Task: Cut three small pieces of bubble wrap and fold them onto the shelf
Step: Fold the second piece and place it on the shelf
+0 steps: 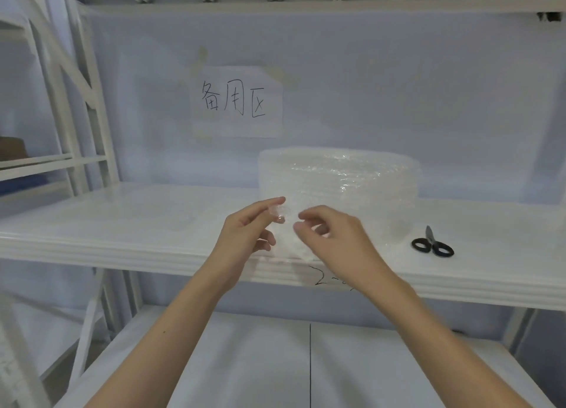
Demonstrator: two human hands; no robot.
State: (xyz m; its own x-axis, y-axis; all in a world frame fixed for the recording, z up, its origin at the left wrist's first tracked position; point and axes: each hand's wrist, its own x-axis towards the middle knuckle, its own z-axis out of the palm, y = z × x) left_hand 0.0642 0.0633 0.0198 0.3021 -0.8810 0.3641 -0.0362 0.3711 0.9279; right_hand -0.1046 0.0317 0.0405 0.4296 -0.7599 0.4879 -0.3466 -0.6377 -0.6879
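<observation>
A small clear piece of bubble wrap [286, 236] hangs between my two hands just above the front edge of the white shelf [153, 224]. My left hand [248, 233] pinches its upper left corner between thumb and forefinger. My right hand [330, 236] pinches the piece's right side with curled fingers. Behind them a big roll of bubble wrap [340, 178] stands on the shelf. Black-handled scissors [432, 244] lie shut on the shelf to the right of my hands. Another flat clear piece [180, 218] seems to lie on the shelf to the left, faint and hard to make out.
A paper sign [237, 101] with handwritten characters is taped to the back wall above the roll. White shelf uprights [82, 101] rise at the left. A lower shelf board [275, 361] lies beneath my forearms.
</observation>
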